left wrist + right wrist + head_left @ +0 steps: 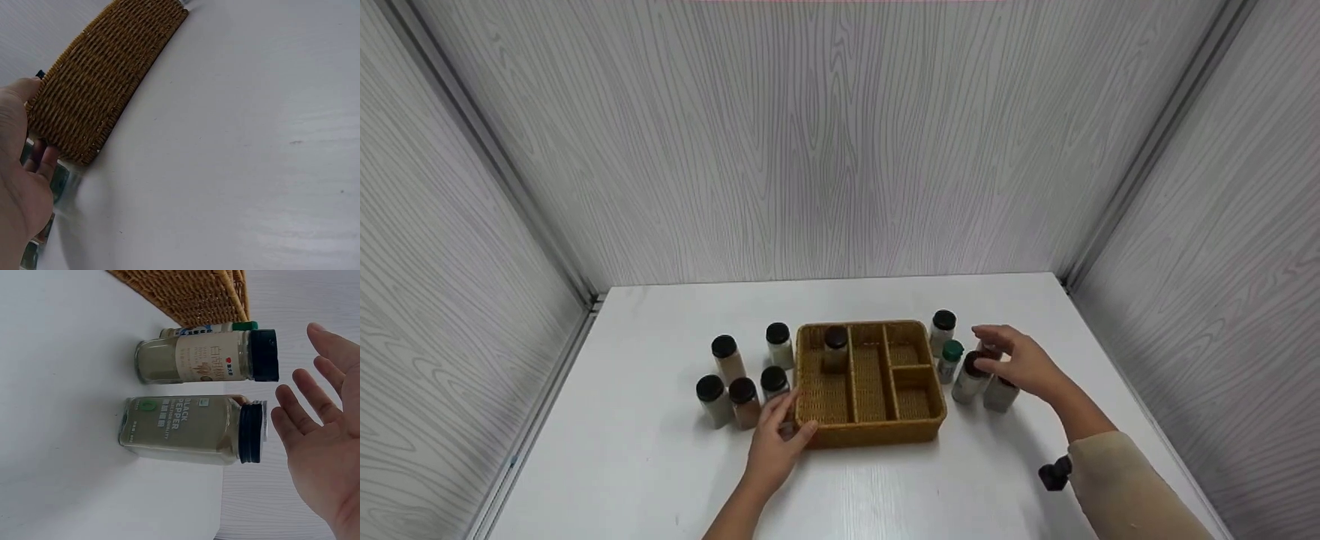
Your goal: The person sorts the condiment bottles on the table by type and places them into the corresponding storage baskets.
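A brown wicker basket (pixel 877 433) with several compartments stands on the white table. My left hand (pixel 772 448) holds its front left corner, thumb at the rim and fingers around the side; the left wrist view shows the woven wall (pixel 95 84) up close. One dark-capped jar (pixel 835 352) stands in the left compartment. My right hand (pixel 1024 367) hovers with spread fingers by the caps of the jars right of the basket, holding nothing. Nearest it in the right wrist view are a square jar labelled black pepper (pixel 174 430) and a round spice jar (pixel 208 357) with a beige label.
Left of the basket stand several black-capped spice jars (pixel 725 360), one partly behind my left fingers. On the right are also a green-capped jar (pixel 950 361) and a black-capped jar (pixel 943 330). Grey wood-grain panels (pixel 840 150) enclose the table at the back and sides.
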Tool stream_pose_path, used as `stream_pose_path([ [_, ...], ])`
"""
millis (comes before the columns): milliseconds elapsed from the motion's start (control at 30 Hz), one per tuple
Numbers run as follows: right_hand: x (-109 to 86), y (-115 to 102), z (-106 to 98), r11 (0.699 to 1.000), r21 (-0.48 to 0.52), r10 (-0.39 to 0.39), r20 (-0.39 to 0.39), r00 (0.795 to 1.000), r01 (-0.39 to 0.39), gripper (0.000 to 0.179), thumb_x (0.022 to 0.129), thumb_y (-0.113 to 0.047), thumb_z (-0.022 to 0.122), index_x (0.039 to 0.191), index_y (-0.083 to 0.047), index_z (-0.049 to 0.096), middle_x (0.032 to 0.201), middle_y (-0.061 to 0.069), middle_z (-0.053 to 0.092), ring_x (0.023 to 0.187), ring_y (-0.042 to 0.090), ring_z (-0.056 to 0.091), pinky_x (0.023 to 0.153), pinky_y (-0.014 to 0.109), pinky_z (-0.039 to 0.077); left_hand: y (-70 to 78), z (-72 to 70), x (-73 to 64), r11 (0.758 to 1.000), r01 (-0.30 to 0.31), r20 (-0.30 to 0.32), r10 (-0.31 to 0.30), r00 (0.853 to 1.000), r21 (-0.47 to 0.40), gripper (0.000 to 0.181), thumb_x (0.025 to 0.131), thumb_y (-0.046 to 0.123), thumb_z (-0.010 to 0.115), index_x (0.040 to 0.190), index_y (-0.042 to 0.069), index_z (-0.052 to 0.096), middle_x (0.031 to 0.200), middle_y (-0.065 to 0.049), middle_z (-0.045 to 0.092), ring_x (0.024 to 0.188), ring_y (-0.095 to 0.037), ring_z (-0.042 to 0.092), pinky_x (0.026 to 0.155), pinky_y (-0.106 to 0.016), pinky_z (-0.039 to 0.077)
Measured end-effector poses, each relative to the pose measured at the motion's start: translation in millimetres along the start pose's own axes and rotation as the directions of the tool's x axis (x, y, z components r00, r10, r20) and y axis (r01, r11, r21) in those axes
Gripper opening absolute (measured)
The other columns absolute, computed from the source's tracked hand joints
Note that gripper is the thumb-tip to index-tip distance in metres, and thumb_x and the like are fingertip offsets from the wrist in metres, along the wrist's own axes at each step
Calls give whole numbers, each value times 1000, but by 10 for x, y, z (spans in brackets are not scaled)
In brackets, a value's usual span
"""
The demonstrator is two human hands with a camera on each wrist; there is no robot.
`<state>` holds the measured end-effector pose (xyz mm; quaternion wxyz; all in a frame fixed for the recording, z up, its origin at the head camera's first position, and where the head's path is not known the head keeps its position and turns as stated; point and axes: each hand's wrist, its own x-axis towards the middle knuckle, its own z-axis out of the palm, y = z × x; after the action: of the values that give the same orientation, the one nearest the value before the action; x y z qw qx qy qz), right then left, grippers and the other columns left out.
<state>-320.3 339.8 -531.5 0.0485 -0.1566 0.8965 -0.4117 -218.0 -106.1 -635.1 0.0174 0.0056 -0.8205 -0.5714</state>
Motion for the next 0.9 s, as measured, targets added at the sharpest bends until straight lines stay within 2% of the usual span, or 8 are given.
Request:
stream_pose_path([
  [67,-4,18,13,999,-34,-4,10,1000,4,61,101,-18,80,156,-6,55,153,24,60,138,46,61,115,64,51,1,-4,1,1000,1,0,-1,1000,-1,70,101,32,79,163,15,50,165,-16,44,152,-45,48,117,-55,54],
  [200,-14,35,51,996,-92,-2,16,1000,3,60,99,-17,81,153,-7,59,150,19,63,126,36,64,101,51,57,1,-8,-2,1000,-1,4,1,1000,-5,71,101,32,79,163,14,50,166,-17,43,152,-46,48,117,-55,54],
  [333,-16,30,85,992,-127,4,19,1000,-2,58,97,-15,83,151,-9,62,144,17,65,121,31,64,98,47,58,-7,-10,-1,1000,-11,7,11,1000,-7,70,102,32,79,163,14,50,166,-18,43,152,-46,47,116,-55,54],
  [500,-24,29,91,991,-130,-1,25,1000,4,55,97,-15,83,148,-10,64,133,13,68,120,31,65,101,52,58,-21,-6,0,1000,-10,2,10,1000,-12,70,101,32,79,162,14,51,166,-17,44,152,-45,48,116,-55,54],
  [700,-54,84,70,993,-114,7,20,1000,-5,56,97,-14,83,149,-7,64,133,15,70,124,35,67,109,58,54,-21,-5,-8,1000,-2,13,2,1000,-18,74,101,41,78,164,16,49,167,-15,42,147,-41,52,116,-53,54],
  [800,-73,117,48,994,-106,17,3,1000,-17,55,97,-13,82,148,-6,64,134,16,71,127,38,67,113,61,54,-13,-6,-13,1000,10,17,-9,1000,-16,73,102,40,78,165,17,48,167,-14,41,147,-40,53,118,-53,53],
  [900,-83,162,16,996,-92,-3,-7,1000,3,53,97,-11,82,147,-4,64,135,17,71,128,39,66,119,64,49,-11,-7,-10,1000,6,8,-6,1000,-11,71,102,35,78,164,17,49,167,-15,42,149,-42,51,117,-55,53],
])
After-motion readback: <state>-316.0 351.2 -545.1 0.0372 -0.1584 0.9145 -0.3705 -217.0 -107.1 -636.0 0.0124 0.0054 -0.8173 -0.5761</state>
